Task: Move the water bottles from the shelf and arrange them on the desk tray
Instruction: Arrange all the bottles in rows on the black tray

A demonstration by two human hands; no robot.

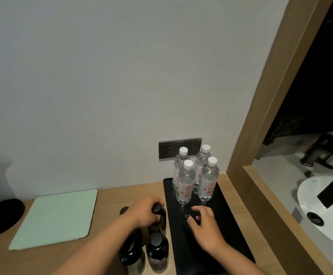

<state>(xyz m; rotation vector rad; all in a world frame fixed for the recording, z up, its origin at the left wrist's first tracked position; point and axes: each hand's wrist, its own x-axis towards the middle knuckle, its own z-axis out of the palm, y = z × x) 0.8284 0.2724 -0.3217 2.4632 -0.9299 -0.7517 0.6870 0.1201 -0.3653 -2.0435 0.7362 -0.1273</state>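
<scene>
Several clear water bottles (185,185) with white caps and red lettering stand upright in a tight cluster at the far end of the black tray (231,225) on the wooden desk. My left hand (143,212) grips the top of a dark bottle (159,221) standing just left of the tray's edge. My right hand (205,227) is over the middle of the tray, with its fingers curled round the neck of another dark bottle (187,216) that barely stands out from the black tray.
Two more dark bottles (156,253) stand at the near left of the tray, and a dark cap (124,210) shows behind my left wrist. A pale green tablet cover (56,217) and a black round pad (0,215) lie to the left. A wall socket (167,149) is behind; a wood-framed opening with a washbasin (324,205) is to the right.
</scene>
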